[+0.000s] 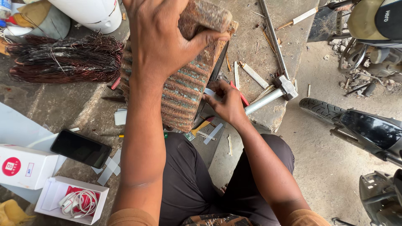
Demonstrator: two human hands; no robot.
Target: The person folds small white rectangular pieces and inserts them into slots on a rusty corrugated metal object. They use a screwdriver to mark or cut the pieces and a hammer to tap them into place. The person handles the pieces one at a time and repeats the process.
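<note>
We find the left hand (161, 37) clamped over the top of a rusty wound motor core (188, 79), thumb hooked across its upper end, holding it tilted on the concrete floor (58, 102). The right hand (226, 102) sits at the core's lower right edge, fingers pinched on a white strip (210, 93). The two hands are apart, one at each end of the core.

Free room is tight. A bundle of dark copper wire (67, 58) lies just left of the core; a hammer (274, 93) lies just right of the right hand, at the edge of the concrete step. Beyond the step, a motorcycle tyre (320, 109) closes off the right side.

At lower left, a black phone (81, 148) lies face up. Beside it stands a closed white box (25, 166) with a round red mark, and below it an open white box (71, 205) holding a coiled white cable. White paper offcuts (109, 167) lie between phone and knee.
</note>
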